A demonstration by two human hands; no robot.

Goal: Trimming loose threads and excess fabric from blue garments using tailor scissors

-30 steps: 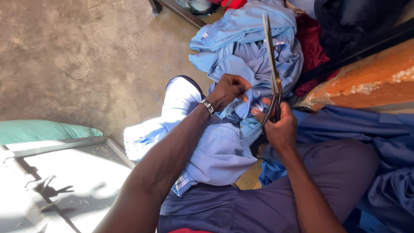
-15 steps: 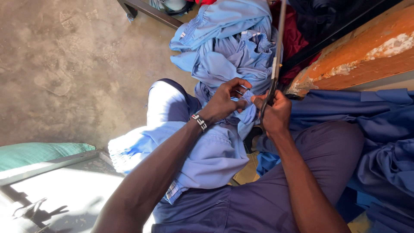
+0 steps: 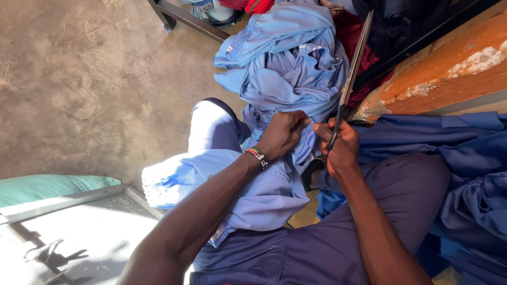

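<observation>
Center frame, our left hand [image 3: 282, 134] pinches the light blue garment [image 3: 264, 184] on our lap; right hand [image 3: 340, 150] is fisted around long scissors [image 3: 349, 79]. Bare concrete floor [image 3: 79, 79] open upper left.

- The handles of the scissors [image 3: 349, 79] are hidden inside the right hand [image 3: 340, 150].
- The left hand [image 3: 282, 134] covers the spot of light blue cloth [image 3: 285, 79] in its grip.
- The dark blue cloth [image 3: 470, 174] runs off the right edge.
- The green cushion [image 3: 47, 187] is cut off at the left edge.
</observation>
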